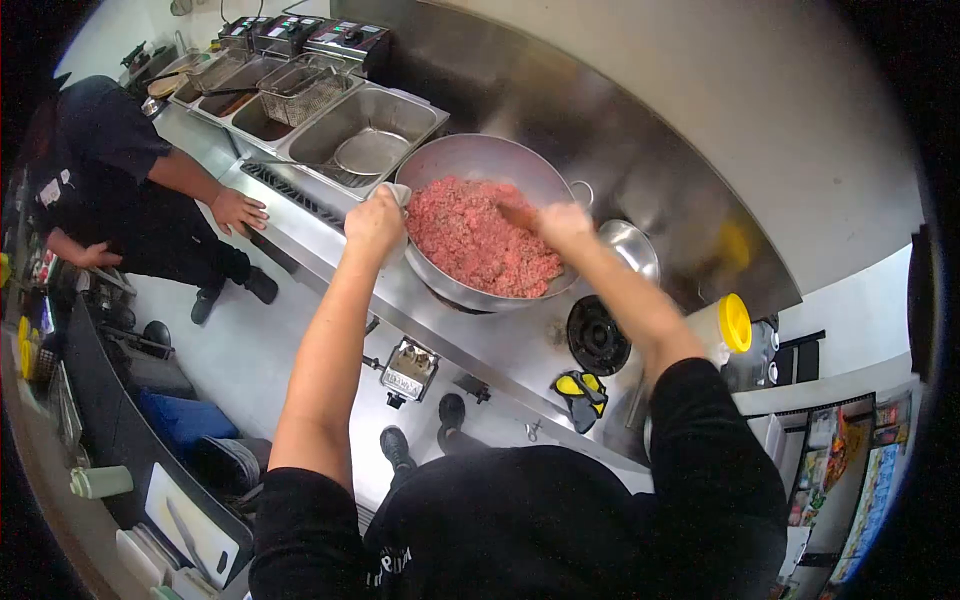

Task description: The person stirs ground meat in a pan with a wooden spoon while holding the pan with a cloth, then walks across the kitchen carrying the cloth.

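A large metal pan [470, 150] full of raw minced meat [470, 235] sits on the steel counter. At its left rim, my left hand [375, 225] is closed on a pale folded cloth [400, 193]; whether a pan handle lies under the cloth is hidden. My right hand [566, 230], slightly blurred, is wrapped around a brown wooden spatula or spoon [517, 215]. The tool's working end is in the meat, so its exact shape cannot be made out. A ring handle [583, 190] shows on the pan's far right side.
Fryers with a wire basket [305, 90] stand left of the pan. Right of it are a metal bowl [630, 250], a black burner-like disc [598, 335] and a yellow-lidded container [735, 322]. A co-worker's hand [238, 210] rests by the counter edge. A knife [185, 530] lies on a white board.
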Demonstrator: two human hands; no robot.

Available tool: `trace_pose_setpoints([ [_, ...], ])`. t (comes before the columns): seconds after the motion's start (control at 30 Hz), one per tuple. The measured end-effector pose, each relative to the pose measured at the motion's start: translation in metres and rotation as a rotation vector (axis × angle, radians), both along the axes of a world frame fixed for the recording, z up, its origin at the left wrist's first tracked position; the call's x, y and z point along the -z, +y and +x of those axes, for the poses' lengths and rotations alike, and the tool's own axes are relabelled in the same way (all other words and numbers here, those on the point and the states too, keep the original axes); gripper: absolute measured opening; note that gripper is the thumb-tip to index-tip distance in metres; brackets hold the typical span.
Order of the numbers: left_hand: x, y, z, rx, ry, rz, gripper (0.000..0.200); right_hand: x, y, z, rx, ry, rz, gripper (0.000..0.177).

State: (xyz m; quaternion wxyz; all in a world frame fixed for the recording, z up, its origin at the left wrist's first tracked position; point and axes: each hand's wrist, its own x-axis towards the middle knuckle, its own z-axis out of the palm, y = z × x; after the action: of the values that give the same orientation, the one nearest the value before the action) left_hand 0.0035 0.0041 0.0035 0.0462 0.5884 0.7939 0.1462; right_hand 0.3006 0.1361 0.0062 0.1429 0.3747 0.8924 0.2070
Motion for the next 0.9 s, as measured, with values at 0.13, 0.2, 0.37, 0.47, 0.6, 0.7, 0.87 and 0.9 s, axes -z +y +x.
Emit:
trace_pose_setpoints([
  [0.13,-0.002,0.0,0.003,0.011,0.038,0.043,0.033,-0.005,-0.062,0.011,-0.004,0.045,-0.221,0.017],
  [0.2,-0.006,0.001,0.002,-0.01,0.011,0.004,0.038,-0.044,-0.073,0.023,0.019,-0.051,-0.245,0.018],
  [0.37,0.004,0.003,-0.003,-0.005,0.009,0.044,0.038,-0.111,-0.052,0.044,0.155,-0.066,-0.065,0.029],
  [0.47,-0.002,0.0,-0.003,-0.026,-0.014,0.039,0.038,-0.085,-0.037,0.033,0.232,-0.062,-0.072,0.021],
  [0.6,-0.009,-0.002,-0.001,-0.017,-0.063,0.006,0.036,0.002,-0.031,0.003,0.292,0.057,-0.231,0.022],
  [0.7,0.0,0.003,0.001,-0.014,-0.049,0.019,0.037,-0.028,-0.063,0.0,0.238,0.125,-0.255,0.021],
  [0.87,0.001,0.005,-0.001,0.01,-0.005,0.022,0.036,-0.112,-0.061,0.015,0.154,-0.104,-0.129,0.019],
  [0.9,0.002,0.006,-0.002,0.019,-0.004,0.043,0.036,-0.113,-0.049,0.022,0.163,-0.099,-0.131,0.019],
])
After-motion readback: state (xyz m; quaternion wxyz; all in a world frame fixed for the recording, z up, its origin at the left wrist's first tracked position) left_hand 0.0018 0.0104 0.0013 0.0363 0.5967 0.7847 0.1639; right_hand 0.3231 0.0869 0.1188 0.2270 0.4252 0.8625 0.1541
